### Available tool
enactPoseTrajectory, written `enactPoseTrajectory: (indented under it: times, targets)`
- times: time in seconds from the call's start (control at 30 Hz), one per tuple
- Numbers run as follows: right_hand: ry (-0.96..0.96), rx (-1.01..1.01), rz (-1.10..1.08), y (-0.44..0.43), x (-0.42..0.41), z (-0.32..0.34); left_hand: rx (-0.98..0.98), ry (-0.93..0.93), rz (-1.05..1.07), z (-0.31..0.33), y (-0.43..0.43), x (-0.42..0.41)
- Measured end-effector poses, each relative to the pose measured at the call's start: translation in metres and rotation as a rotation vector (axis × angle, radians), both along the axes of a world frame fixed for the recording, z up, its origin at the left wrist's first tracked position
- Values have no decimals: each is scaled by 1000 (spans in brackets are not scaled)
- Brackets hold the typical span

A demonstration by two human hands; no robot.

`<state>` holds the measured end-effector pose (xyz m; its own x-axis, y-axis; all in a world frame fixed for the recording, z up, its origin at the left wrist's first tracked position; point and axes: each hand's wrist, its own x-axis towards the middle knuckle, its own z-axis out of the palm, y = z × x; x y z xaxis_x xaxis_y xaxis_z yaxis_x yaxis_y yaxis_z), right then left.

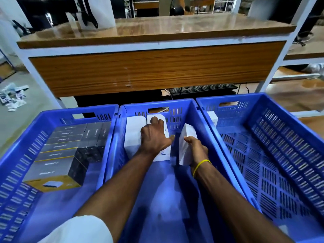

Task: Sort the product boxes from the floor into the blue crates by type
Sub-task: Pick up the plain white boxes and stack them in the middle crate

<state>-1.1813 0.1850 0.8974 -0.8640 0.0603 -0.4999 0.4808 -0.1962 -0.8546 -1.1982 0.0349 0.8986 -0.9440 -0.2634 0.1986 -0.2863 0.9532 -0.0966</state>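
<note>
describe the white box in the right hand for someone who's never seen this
Look in the middle crate of the three blue ones, at its far end. Right of the white boxes lying flat there, one white box stands on edge, gripped by the right hand; it is the only one not lying flat.

Single head-worn wide-angle view. Faces forward and down, close over the right hand (196, 148), which grips an upright white box (186, 135) mid-frame. Blue crates (289, 130) bow outward on either side of the grip; desk (157, 32) beyond it.
</note>
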Motion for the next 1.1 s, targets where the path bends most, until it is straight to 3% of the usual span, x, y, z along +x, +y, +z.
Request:
enactPoseTrajectory:
  times: [0.27, 0.43, 0.9, 1.1]
  targets:
    - [-59, -14, -10, -3, 0, 0, 67, 33, -17, -8, -6, 12]
    - [-70, -9, 7, -5, 3, 4, 21, -70, -55, -2, -22, 13]
    - [-97, -95, 31, -1, 11, 13, 56, -119, -65, 6, -25, 18]
    - [-73, -120, 95, 5, 21, 22, 269, -127, 30, 42, -35, 22]
